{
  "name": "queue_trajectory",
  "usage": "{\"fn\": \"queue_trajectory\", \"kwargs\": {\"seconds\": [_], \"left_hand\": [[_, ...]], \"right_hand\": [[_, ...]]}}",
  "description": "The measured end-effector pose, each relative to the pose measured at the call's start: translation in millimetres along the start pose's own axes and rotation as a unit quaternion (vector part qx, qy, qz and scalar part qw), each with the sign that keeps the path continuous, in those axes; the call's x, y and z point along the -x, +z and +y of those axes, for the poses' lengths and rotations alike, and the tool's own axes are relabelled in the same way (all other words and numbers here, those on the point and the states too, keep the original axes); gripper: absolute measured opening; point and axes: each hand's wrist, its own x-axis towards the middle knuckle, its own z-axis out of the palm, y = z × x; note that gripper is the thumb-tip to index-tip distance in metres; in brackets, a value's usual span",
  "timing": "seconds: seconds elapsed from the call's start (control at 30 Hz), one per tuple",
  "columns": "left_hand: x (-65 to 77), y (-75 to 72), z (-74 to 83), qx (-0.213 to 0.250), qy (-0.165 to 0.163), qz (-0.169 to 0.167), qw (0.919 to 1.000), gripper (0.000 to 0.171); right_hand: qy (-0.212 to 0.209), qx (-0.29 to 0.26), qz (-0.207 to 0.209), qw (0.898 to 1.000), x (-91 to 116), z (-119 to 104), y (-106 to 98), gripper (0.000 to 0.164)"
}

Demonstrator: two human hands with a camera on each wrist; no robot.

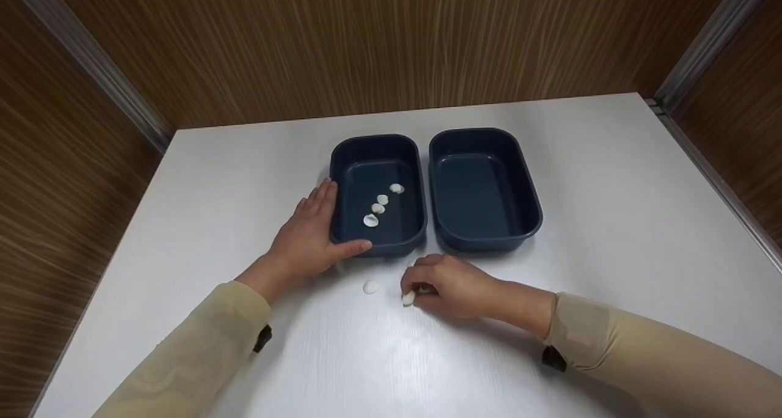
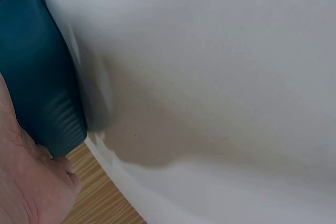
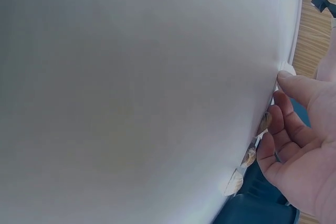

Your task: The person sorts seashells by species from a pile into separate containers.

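My left hand (image 1: 305, 238) rests against the left dark blue bin (image 1: 394, 247), its straight fingers along the left wall and its thumb across the front rim. In the left wrist view, part of that hand (image 2: 31, 171) lies against the bin's side. Several white seashells (image 1: 378, 208) lie inside this bin in a slanting row. On the table in front, my right hand (image 1: 455, 285) pinches a small white seashell (image 1: 409, 298) between thumb and fingertips. The right wrist view has more shells (image 3: 249, 157) beside the curled fingers. Left of this hand lies a flat white shell (image 1: 371, 287).
A second dark blue bin (image 1: 486, 244) stands just right of the first, with a narrow gap between them. The white table (image 1: 244, 161) has wood-grain panels (image 1: 391, 45) behind it and at both sides.
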Motion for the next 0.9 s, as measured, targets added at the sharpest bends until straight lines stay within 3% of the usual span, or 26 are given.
{"fn": "queue_trajectory", "kwargs": {"seconds": [0.6,0.9], "left_hand": [[-0.8,-0.3,-0.1,-0.005,-0.001,-0.005,1.0000,0.133],[-1.4,0.5,-0.7,-0.007,0.002,-0.003,1.0000,0.132]], "right_hand": [[-0.022,0.016,-0.019,0.999,-3.3,-3.0,-3.5,0.016],[-0.049,0.035,-0.018,0.998,-3.8,-0.7,-4.6,0.023]]}}
